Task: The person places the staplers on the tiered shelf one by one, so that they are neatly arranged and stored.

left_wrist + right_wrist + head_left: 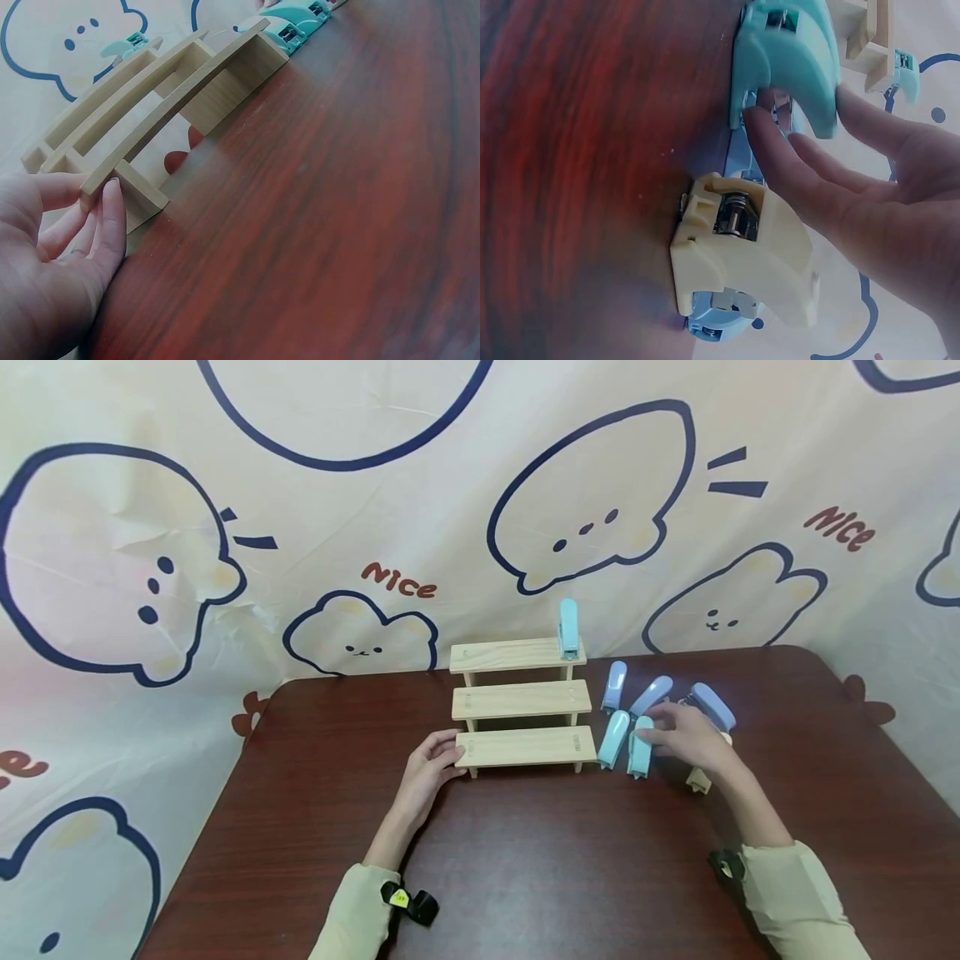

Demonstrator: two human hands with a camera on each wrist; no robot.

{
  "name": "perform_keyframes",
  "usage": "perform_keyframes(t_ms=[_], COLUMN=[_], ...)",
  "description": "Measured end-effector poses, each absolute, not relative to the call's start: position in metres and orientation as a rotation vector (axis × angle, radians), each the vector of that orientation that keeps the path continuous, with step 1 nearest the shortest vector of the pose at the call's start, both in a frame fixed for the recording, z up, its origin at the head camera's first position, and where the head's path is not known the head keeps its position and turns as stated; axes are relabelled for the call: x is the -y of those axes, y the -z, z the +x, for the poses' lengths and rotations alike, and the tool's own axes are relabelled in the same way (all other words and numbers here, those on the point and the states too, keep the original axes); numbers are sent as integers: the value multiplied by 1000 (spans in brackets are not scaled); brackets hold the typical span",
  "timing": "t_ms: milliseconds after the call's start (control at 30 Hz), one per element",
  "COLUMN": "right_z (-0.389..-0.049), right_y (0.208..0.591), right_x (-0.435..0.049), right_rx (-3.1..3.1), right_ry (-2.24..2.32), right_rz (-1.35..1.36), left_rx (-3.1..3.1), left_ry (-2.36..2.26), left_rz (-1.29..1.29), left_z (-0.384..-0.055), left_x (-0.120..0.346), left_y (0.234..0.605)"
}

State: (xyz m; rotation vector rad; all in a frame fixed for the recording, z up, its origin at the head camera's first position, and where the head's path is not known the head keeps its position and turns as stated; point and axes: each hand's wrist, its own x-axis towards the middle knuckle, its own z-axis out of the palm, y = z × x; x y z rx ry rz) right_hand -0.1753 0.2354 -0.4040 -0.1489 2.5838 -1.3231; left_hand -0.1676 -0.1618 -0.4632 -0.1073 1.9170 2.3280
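My left hand (427,770) holds the left end of the lowest tier of a three-step wooden stand (525,747); in the left wrist view its thumb and fingers (112,217) pinch that board's corner. On the right, my right hand (693,739) has thumb and fingers at a teal stapler (640,748) on the table. In the right wrist view the thumb lies against the teal stapler's (799,56) top arm, with a fingertip under that arm. Another teal stapler (614,740) lies beside it, next to the stand. A light-blue stapler (568,628) stands on the top tier, at its right end.
Behind the right hand are blue staplers (613,686), one (651,695) angled and another (712,706) farther right. A cream stapler (742,247), mostly hidden by the hand in the head view, sits close by. A patterned cloth (360,527) hangs behind the brown table (525,860).
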Motion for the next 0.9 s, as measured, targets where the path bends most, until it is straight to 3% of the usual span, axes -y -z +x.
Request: perform_keyframes(t_ms=[900], right_z=[-175], right_y=[402], right_x=[-234], right_rx=[-2648], right_ry=[1213], right_rz=[-60], left_rx=[-1909], left_ry=[-2334], left_rz=[-113], left_z=[-170], left_x=[162], left_y=[467])
